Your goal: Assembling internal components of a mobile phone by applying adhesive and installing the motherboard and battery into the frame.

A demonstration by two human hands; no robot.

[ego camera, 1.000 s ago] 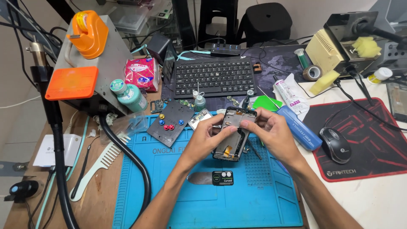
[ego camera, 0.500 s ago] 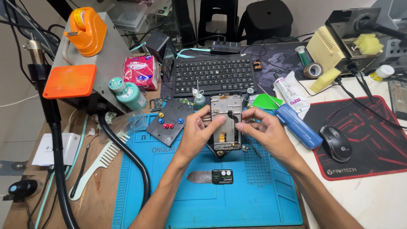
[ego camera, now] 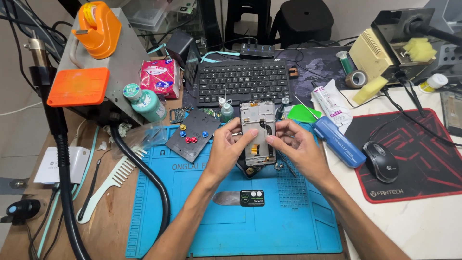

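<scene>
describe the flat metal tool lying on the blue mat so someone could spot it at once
Start at the blue mat covering the desk's middle. Below the left hand and right hand, which hold a phone frame, lies the pry tool. Unlike its neighbours, it is a thin silver blade with a black handle.

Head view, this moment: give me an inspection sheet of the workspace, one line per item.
Surface: blue repair mat on a wooden desk.
Job's things: opened phone frame held upright over the mat; a dark part lies under it.
Clutter: metal pry blade, white comb, black plate with coloured knobs, blue tube, green bottle.
Hands: left hand and right hand both grip the frame's sides.
Cables: black hose crosses the mat's left edge.
Surroundings: keyboard, mouse on red-edged pad.
</scene>
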